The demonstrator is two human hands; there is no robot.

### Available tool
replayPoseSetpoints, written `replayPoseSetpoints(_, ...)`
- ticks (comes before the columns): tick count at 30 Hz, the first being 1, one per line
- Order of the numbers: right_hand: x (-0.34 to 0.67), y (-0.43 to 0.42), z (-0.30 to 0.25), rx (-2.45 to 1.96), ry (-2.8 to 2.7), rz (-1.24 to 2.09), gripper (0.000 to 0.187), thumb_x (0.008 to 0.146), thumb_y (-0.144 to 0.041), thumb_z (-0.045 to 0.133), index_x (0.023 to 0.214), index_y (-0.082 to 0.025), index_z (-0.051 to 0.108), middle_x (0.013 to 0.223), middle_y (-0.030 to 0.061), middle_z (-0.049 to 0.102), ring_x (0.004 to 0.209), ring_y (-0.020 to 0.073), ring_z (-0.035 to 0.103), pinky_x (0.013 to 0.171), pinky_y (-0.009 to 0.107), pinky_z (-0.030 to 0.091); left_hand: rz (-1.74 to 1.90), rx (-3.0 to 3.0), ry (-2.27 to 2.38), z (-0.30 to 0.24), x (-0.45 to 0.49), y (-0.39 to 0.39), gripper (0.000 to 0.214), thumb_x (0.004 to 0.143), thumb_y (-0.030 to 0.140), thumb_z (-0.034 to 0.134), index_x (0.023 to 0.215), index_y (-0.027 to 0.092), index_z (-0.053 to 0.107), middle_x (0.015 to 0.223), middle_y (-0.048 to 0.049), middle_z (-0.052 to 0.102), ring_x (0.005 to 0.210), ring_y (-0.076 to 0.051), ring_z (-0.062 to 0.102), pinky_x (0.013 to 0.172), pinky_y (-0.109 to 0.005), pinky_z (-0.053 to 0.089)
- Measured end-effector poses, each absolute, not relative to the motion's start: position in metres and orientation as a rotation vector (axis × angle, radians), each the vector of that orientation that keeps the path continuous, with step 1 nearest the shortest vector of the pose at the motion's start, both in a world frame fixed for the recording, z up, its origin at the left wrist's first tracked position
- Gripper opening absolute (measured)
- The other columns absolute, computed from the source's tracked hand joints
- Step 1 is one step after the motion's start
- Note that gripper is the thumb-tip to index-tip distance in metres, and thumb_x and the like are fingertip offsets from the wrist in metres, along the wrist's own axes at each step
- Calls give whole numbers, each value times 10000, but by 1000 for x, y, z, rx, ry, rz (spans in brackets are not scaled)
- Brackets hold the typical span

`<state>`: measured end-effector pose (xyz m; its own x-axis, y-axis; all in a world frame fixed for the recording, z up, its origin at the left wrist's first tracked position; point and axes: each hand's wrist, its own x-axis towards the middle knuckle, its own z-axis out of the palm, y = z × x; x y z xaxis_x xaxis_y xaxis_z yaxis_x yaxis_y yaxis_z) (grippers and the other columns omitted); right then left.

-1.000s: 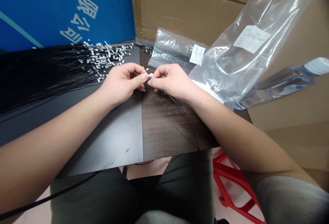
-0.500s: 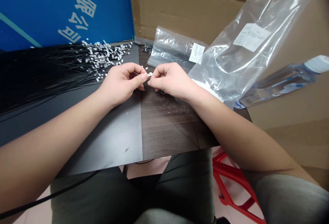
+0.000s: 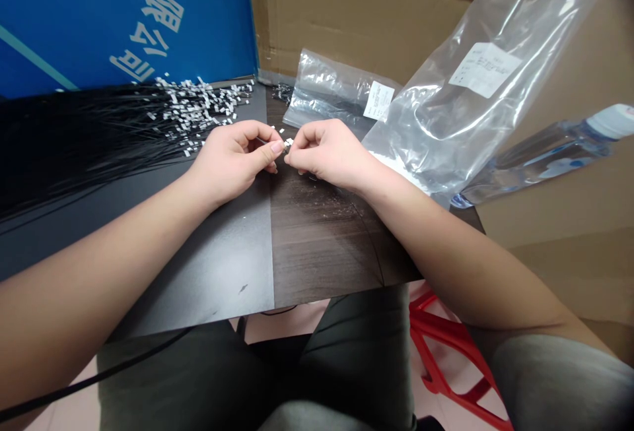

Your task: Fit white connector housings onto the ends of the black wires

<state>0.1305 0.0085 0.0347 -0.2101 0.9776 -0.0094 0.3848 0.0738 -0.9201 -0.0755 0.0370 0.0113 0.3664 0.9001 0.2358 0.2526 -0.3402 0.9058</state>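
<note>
My left hand [image 3: 235, 160] and my right hand [image 3: 327, 154] meet above the dark table [image 3: 307, 246], fingertips pinched together on a tiny white connector [image 3: 286, 146] with a thin black wire. Both hands are closed. To the left lies a big bundle of thin black wires [image 3: 74, 134] ending in several small white connectors [image 3: 198, 111]. A few loose white pieces lie just behind my fingertips.
A small clear bag with a label [image 3: 337, 91] lies behind my hands. A large clear plastic bag [image 3: 465, 88] leans at right, beside a water bottle [image 3: 549, 154]. A blue box [image 3: 123, 15] and cardboard boxes [image 3: 356, 8] stand behind. A red stool [image 3: 446, 365] is below.
Both hands have stayed pinched together at the same spot; only the view has shifted slightly.
</note>
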Motion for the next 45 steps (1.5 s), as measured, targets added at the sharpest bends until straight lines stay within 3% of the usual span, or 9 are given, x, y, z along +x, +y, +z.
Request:
replayPoseSetpoints(11, 130, 10, 34, -1371, -1692, 1099, 219, 809, -226, 833, 718, -196, 636, 677, 21, 655, 618, 133, 516, 545, 287, 374, 967, 1835, 1062, 14, -75, 36, 356, 861, 555, 866, 883, 212, 773, 729, -30, 732, 679, -180, 680, 687, -307, 544)
replayPoseSetpoints(32, 125, 12, 25, -1319, -1680, 1044, 130, 818, -139, 711, 730, -197, 635, 696, -7, 653, 658, 134, 554, 620, 284, 416, 964, 1786, 1063, 12, -73, 38, 286, 874, 473, 827, 881, 195, 757, 743, -22, 731, 692, -163, 695, 695, -279, 559)
replayPoseSetpoints(45, 124, 13, 22, -1328, -1661, 1059, 129, 846, -223, 741, 750, -194, 659, 677, -8, 651, 652, 138, 572, 621, 283, 422, 943, 1760, 1018, 9, -75, 39, 303, 876, 464, 813, 859, 173, 732, 741, -34, 726, 683, -170, 697, 695, -292, 549)
